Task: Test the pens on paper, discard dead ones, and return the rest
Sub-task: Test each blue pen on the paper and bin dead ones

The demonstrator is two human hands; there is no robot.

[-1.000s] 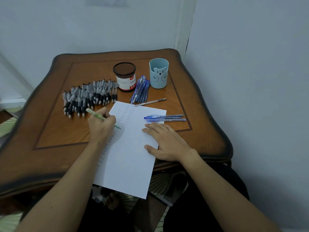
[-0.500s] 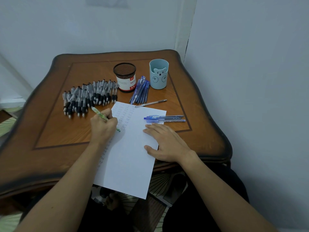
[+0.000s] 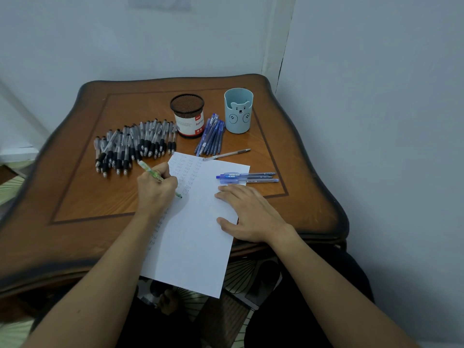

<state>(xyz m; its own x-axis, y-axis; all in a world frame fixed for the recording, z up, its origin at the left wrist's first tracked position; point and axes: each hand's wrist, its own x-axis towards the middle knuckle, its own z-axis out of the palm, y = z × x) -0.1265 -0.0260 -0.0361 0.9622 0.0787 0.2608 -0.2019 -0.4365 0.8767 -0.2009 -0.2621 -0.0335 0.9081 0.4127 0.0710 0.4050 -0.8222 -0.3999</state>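
Since a second ago the left hand (image 3: 157,192) has crept slightly down the paper (image 3: 195,247). The green pen (image 3: 148,169) stands steeper, its tip lower on the sheet. The right hand (image 3: 251,214) is unchanged.

Surface (image 3: 75,197): wooden, dark rim. The paper lies slanted over the near edge, its lower end overhanging, with faint rows of marks down its left side.

The left forearm enters from the near left. The left hand is curled round the green pen, tip on the paper, barrel pointing far-left. The right hand lies flat, fingers straight, pressing the paper's right edge.

- Black-grip pens (image 3: 133,146) are heaped toward the left edge.
- Mesh cup (image 3: 187,116) and bear cup (image 3: 238,111) stand near the far edge, with a blue pen bundle (image 3: 211,136) between them.
- Three blue pens (image 3: 248,177) lie just beyond the right fingertips, partly on the paper.
- A slim pen (image 3: 226,154) lies at the paper's far corner.
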